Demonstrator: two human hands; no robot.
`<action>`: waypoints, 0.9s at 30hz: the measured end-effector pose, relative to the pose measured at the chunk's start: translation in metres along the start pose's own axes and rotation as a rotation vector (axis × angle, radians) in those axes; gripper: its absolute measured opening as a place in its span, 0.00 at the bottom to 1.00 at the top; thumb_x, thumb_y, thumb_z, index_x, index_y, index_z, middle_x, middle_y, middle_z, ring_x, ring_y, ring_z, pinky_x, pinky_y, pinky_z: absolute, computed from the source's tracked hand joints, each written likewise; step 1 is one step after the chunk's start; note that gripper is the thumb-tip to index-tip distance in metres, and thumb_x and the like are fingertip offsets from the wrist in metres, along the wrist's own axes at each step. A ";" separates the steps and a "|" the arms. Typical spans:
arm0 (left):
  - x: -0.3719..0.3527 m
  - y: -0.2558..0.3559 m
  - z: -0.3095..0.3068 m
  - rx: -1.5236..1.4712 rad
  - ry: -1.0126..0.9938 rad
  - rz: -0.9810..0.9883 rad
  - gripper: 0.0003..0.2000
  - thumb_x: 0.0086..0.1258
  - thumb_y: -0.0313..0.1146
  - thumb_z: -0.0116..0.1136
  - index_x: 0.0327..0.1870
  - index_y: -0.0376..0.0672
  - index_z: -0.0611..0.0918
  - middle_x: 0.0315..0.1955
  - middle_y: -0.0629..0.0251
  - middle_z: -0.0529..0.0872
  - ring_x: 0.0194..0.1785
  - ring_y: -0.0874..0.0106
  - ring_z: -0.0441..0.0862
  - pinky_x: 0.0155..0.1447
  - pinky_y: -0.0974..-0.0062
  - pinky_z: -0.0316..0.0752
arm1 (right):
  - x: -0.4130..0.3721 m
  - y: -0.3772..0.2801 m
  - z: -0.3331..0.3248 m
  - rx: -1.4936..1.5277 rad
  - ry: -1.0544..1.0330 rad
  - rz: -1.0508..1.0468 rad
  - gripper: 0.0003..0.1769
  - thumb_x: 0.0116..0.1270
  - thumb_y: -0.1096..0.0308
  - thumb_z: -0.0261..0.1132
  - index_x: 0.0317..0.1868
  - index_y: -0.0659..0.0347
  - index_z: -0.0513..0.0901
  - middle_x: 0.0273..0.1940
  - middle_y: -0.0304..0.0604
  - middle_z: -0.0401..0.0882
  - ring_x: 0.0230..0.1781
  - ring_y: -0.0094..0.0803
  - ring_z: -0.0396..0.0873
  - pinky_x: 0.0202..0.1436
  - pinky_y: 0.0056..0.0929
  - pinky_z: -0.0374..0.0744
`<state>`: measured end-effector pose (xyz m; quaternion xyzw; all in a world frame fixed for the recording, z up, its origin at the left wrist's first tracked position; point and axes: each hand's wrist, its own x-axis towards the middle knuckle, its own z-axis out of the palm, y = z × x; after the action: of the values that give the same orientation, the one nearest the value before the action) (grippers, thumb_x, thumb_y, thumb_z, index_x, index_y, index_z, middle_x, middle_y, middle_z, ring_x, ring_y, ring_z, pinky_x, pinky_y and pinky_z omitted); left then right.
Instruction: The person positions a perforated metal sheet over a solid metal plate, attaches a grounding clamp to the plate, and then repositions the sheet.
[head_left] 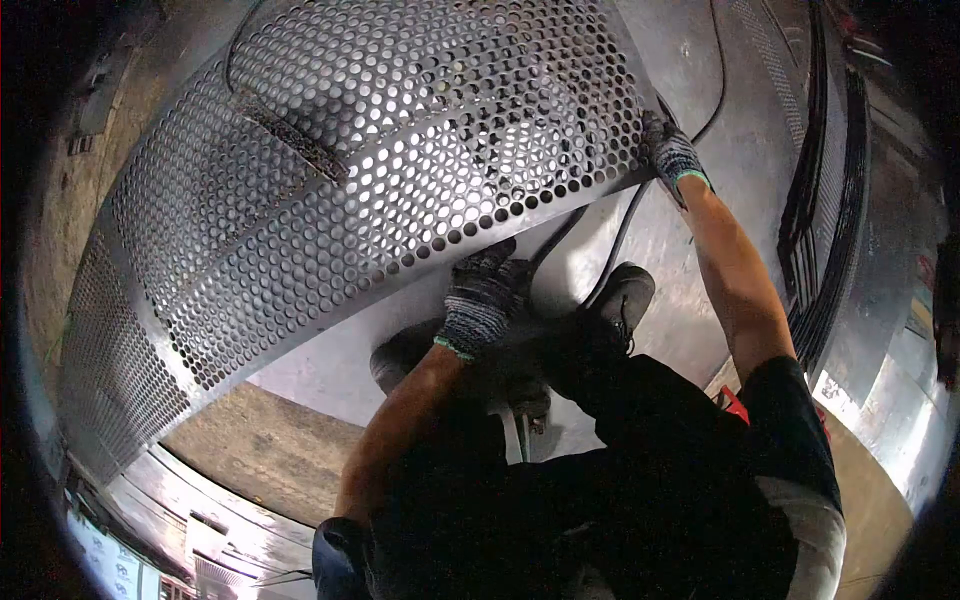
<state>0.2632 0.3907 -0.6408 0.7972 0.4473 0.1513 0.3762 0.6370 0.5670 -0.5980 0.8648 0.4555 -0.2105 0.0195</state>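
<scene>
A large perforated metal sheet [400, 190] with rows of round holes fills the upper left and middle of the head view, its near edge tilted across me. My left hand [485, 297], in a grey knit glove with dark fingers, is closed on that near edge, with some fingertips hidden by the sheet. At the right end, my right hand [672, 150], gloved the same way, is wrapped round the sheet's side edge near the corner. A narrow dark bar [290, 135] lies on or shows against the sheet's upper left part.
Black cables [622, 240] run beneath the sheet and up past its right side. My dark shoe [622, 295] stands on a smooth metal surface [680, 255]. Several thin sheets [835, 210] stand stacked along the right. Brown, worn flooring [265, 440] shows at lower left.
</scene>
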 end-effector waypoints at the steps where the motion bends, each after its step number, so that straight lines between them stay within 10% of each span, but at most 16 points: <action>1: -0.002 -0.002 -0.002 0.038 0.054 0.084 0.17 0.71 0.45 0.58 0.56 0.49 0.85 0.58 0.52 0.84 0.59 0.51 0.81 0.64 0.48 0.74 | 0.007 0.004 0.005 -0.050 0.030 -0.010 0.43 0.76 0.32 0.46 0.66 0.64 0.79 0.61 0.64 0.81 0.65 0.55 0.79 0.67 0.45 0.75; 6: 0.008 0.012 -0.018 0.131 0.019 0.051 0.15 0.72 0.43 0.59 0.55 0.49 0.85 0.56 0.54 0.85 0.58 0.52 0.81 0.63 0.50 0.75 | 0.005 0.003 0.007 0.024 0.087 -0.122 0.43 0.76 0.30 0.45 0.68 0.62 0.79 0.61 0.63 0.81 0.65 0.55 0.79 0.67 0.45 0.76; 14: 0.044 0.010 -0.038 0.088 0.495 0.058 0.13 0.68 0.35 0.64 0.53 0.50 0.84 0.56 0.57 0.82 0.65 0.54 0.76 0.67 0.44 0.68 | 0.010 0.004 0.022 -0.095 0.093 -0.050 0.39 0.78 0.41 0.49 0.74 0.65 0.69 0.69 0.68 0.72 0.72 0.61 0.69 0.74 0.48 0.68; 27: 0.056 -0.008 -0.036 0.300 0.353 0.090 0.09 0.63 0.39 0.65 0.44 0.56 0.88 0.57 0.61 0.83 0.58 0.57 0.80 0.56 0.52 0.75 | -0.076 0.028 0.003 0.030 0.202 -0.421 0.36 0.75 0.46 0.60 0.72 0.64 0.70 0.62 0.67 0.78 0.69 0.61 0.72 0.72 0.49 0.71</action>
<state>0.2686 0.4569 -0.6275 0.8245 0.4877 0.2369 0.1620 0.6200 0.4908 -0.5757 0.7674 0.6225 -0.1289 -0.0832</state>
